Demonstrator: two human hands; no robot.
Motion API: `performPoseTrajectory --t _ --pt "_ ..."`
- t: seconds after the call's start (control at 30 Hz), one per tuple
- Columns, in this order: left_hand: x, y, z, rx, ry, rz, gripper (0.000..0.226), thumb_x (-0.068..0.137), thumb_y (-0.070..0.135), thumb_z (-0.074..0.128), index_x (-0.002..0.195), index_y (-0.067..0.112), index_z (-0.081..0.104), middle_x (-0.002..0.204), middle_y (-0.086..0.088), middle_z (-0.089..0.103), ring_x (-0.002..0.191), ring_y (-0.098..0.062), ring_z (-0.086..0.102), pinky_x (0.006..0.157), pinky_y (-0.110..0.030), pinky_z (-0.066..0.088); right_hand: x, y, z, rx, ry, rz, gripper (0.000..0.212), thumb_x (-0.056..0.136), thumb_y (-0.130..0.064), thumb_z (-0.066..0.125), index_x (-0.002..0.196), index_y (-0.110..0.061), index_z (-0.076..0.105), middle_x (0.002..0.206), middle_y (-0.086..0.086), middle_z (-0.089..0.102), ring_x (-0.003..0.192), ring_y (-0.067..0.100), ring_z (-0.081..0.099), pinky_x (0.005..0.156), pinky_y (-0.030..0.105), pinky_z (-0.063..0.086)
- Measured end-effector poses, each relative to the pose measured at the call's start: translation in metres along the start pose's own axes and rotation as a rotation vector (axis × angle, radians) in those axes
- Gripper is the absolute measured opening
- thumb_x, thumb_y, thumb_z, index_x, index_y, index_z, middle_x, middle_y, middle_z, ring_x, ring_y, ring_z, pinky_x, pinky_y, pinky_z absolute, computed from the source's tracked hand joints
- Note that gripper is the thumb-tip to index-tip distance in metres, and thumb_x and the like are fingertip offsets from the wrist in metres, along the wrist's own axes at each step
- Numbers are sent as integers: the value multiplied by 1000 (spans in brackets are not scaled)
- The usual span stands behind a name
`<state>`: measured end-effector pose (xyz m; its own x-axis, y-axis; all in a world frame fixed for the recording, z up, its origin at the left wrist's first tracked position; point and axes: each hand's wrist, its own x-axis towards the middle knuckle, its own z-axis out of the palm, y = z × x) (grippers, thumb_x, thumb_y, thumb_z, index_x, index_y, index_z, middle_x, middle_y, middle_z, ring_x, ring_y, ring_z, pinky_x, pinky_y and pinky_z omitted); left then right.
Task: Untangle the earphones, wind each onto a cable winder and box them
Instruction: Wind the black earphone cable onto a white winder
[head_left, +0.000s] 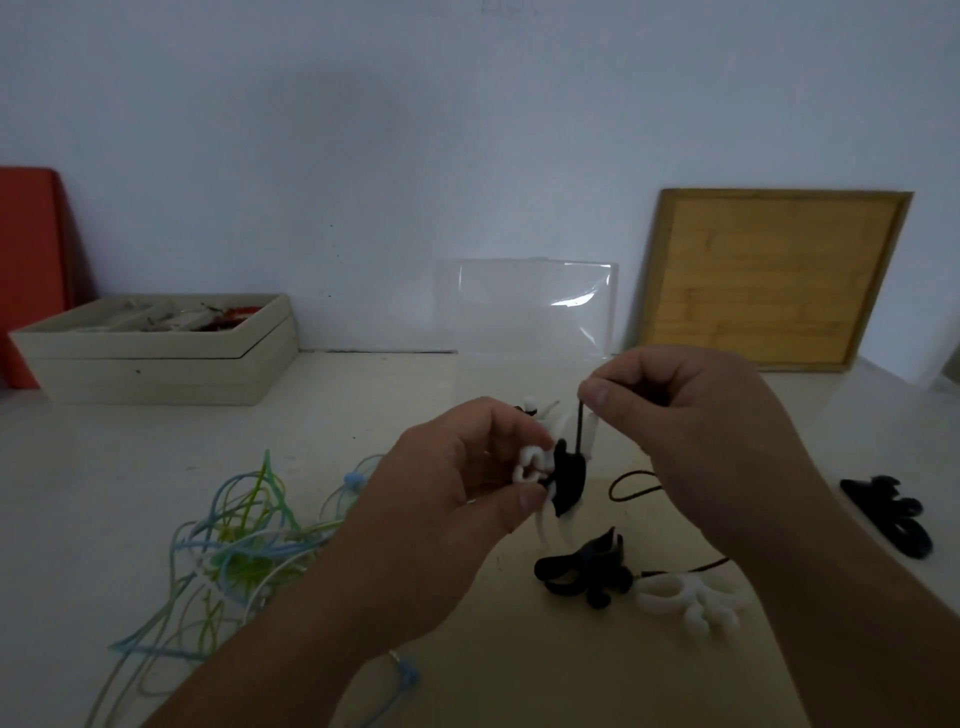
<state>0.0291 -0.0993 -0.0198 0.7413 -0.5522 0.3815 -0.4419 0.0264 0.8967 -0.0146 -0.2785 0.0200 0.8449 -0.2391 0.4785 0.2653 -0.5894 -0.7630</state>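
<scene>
My left hand (457, 483) pinches a white cable winder (532, 467) held above the table, with black earphone cable (569, 480) wound around its middle. My right hand (691, 415) pinches the black cable (579, 426) just above the winder and holds it taut and upright. The rest of that black cable (631, 486) loops on the table under my right hand. A tangle of blue, green and white earphones (239, 545) lies on the table to the left. A beige storage box (156, 353) with compartments stands open at the back left.
Spare winders lie on the table: a black one (587, 571) and a white one (685, 603) in front of my right hand, another black one (893, 514) at the far right. A clear plastic sheet (535, 306) and a wooden tray (774, 280) lean against the wall.
</scene>
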Motion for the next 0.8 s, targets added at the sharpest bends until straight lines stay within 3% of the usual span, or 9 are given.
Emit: performPoseTrajectory --t 0.1,0.2,0.3,0.43,0.6,0.8 --pt "0 0 -1 -125 18 0 20 76 3 67 92 16 68 84 -2 72 71 -10 64 65 -21 50 1 7 1 78 -58 129 22 89 -29 65 69 -24 72 44 -12 50 41 1 42 48 17 36" --pt "1 1 0 -218 130 5 20 79 -1 73 95 10 67 84 -6 74 71 -13 66 64 -21 52 0 12 7 19 -222 222 30 93 -35 58 69 -29 73 48 -10 50 43 3 40 52 26 34" --pt "2 2 2 -286 261 -26 25 76 10 71 100 5 66 85 -9 74 68 -12 65 59 -19 50 -3 8 15 -26 -441 197 35 99 -33 50 74 -21 72 48 -9 47 43 5 38 47 19 33" --pt "3 -2 -1 -187 403 -86 17 86 3 67 101 13 67 94 -7 73 65 -9 63 56 -17 47 -7 2 19 -70 -608 122 33 101 -30 49 75 -26 70 48 -14 51 41 1 43 46 10 33" --pt "3 -5 -5 48 450 -90 17 88 5 69 99 18 65 90 1 70 70 -12 68 60 -17 53 -8 -4 12 -56 -636 45 24 95 -32 58 77 -28 74 47 -10 50 43 2 45 47 12 37" --pt "1 -7 -3 287 430 -35 22 84 8 74 96 24 67 83 8 71 79 -7 70 69 -19 57 -10 -11 6 -43 -586 -71 18 90 -25 64 78 -16 75 48 -8 53 43 4 47 48 15 40"
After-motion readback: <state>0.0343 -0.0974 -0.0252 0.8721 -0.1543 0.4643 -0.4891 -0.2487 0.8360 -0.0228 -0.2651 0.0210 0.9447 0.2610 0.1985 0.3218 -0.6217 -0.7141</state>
